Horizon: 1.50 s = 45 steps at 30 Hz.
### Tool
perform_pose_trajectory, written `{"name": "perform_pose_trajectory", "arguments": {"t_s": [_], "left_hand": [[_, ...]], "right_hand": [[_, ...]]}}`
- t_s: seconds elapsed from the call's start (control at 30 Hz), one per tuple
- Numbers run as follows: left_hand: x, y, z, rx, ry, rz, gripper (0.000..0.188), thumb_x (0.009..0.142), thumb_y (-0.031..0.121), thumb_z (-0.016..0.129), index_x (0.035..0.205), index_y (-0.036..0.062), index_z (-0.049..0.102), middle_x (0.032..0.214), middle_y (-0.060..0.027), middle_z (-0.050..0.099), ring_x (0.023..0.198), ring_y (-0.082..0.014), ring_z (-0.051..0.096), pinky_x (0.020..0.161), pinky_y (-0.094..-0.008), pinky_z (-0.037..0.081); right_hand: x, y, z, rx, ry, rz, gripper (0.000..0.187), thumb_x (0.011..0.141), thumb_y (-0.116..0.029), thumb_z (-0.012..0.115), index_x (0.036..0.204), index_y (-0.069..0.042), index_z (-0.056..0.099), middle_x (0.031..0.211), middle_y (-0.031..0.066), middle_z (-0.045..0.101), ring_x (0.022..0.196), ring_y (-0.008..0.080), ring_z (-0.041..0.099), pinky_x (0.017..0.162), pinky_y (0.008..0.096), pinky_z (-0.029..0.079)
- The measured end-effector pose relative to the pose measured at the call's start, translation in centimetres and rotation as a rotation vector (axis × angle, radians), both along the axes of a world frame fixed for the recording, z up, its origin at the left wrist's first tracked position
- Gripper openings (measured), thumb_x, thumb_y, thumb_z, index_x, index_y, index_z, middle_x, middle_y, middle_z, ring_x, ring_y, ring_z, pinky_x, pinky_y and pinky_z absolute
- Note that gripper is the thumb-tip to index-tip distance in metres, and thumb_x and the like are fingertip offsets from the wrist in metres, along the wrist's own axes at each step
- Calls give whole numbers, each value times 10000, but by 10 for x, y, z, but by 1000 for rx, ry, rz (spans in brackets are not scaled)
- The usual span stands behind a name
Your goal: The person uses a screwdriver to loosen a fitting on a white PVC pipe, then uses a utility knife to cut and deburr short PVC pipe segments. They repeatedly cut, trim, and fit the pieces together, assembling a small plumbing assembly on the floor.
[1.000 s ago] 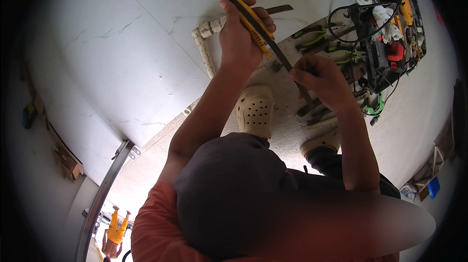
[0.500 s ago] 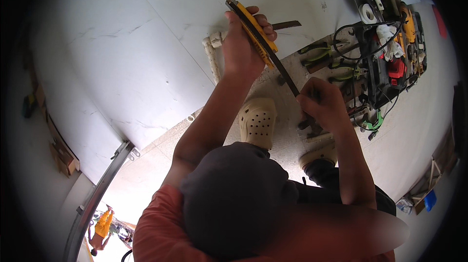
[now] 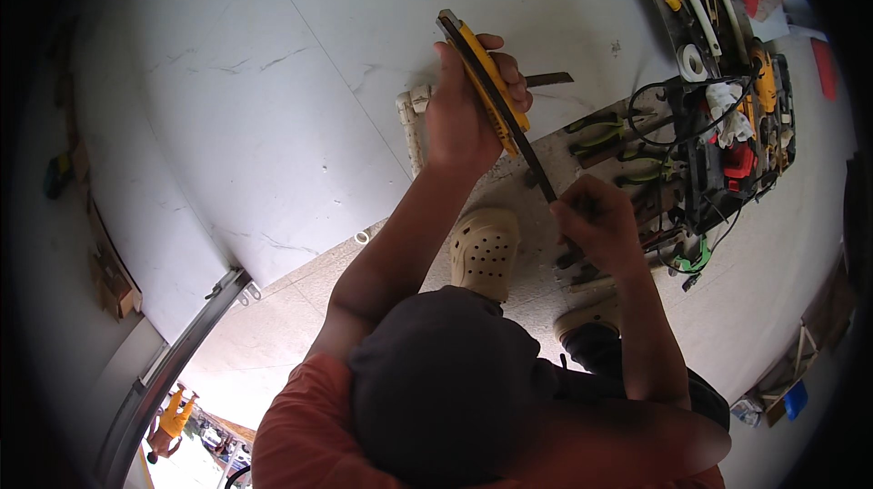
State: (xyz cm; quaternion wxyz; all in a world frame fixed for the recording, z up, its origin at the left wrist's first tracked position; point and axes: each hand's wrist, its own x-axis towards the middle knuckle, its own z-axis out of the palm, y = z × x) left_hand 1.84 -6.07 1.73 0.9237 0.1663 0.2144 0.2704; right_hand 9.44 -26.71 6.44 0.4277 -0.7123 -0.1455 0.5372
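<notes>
A large white marble-patterned slab (image 3: 300, 80) lies on the speckled floor (image 3: 755, 307). Beside its edge a white plastic pipe (image 3: 415, 130) rests on the floor, near a spread of pliers and cables (image 3: 718, 143). A person in beige clogs (image 3: 484, 252) crouches over it. The left hand (image 3: 464, 111) has its fingers clamped on a yellow hacksaw (image 3: 491, 80) frame; the right hand (image 3: 596, 225) has its fingers closed around the saw's dark lower end. The saw appears held ready above the pipe; the next move likely calls for lowering the blade squarely onto it.
</notes>
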Motion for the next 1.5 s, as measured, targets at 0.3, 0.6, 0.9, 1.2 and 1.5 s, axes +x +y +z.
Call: {"name": "perform_pose_trajectory", "arguments": {"t_s": [0.3, 0.6, 0.9, 1.2, 1.5], "left_hand": [[-1, 5, 6, -15, -45, -34, 538, 1101, 554, 303, 1168, 91, 568, 863, -37, 568, 757, -161, 524, 686, -319, 452], [0, 8, 11, 8, -75, -46, 549, 1093, 575, 282, 1170, 93, 533, 857, -41, 562, 734, -155, 525, 671, -324, 456], [-3, 19, 19, 54, 8, 13, 542, 1097, 554, 321, 1200, 72, 546, 864, -41, 566, 745, -156, 524, 685, -320, 455], [4, 0, 20, 37, 50, -41, 565, 1094, 563, 312, 1203, 57, 537, 867, -61, 576, 738, -170, 540, 694, -346, 468], [6, -9, 24, 153, 169, -73, 572, 1091, 570, 318, 1205, 47, 519, 845, -59, 573, 712, -168, 541, 663, -336, 471]], "right_hand": [[-14, -1, -7, 122, -106, -65, 95, 938, -105, 736, 924, -34, 673, 719, 10, 672, 621, 37, 626, 591, 213, 494], [-41, 5, -4, 103, -299, -132, 108, 903, -87, 748, 931, -22, 667, 754, 51, 680, 670, 97, 651, 607, 273, 512], [-34, -5, -3, 215, -495, 35, 59, 972, -56, 650, 964, -13, 611, 670, 11, 587, 567, 66, 570, 538, 246, 453], [-38, 11, 0, 171, -234, -162, 93, 983, -97, 677, 982, -14, 636, 700, 8, 628, 598, 47, 586, 562, 234, 466], [-31, 24, 1, 189, -86, -261, 107, 993, -103, 674, 1015, -8, 630, 721, 8, 638, 614, 55, 604, 569, 230, 482]]}}
